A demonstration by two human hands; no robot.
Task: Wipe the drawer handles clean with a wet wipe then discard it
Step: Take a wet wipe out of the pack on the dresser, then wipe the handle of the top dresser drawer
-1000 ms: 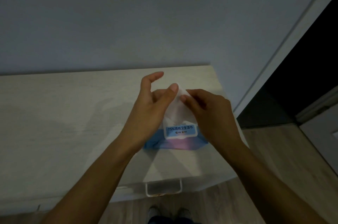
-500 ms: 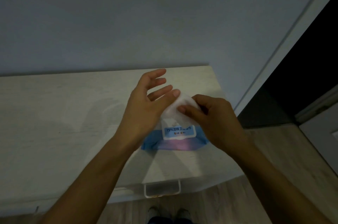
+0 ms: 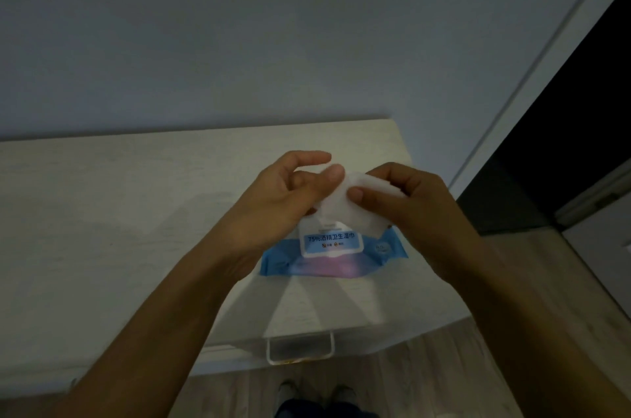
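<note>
A folded white wet wipe [image 3: 355, 209] is held above the blue wipe pack [image 3: 333, 255], whose white flap lid with blue print stands open. My left hand [image 3: 283, 199] pinches the wipe's left edge between thumb and fingers. My right hand [image 3: 409, 209] pinches its right side, thumb on top. The pack lies on the pale wooden top of the drawer unit [image 3: 136, 229]. A metal drawer handle [image 3: 300, 347] shows at the unit's front edge, below the pack.
A grey-blue wall rises behind the unit. A white door frame [image 3: 532, 76] and a dark doorway stand at the right. Wooden floor [image 3: 426, 380] and my feet [image 3: 314, 390] show below the front edge.
My left fingers, spread half a second ago, have curled back onto the wipe. Both hands have lifted the wipe a little and pulled it wider apart.
</note>
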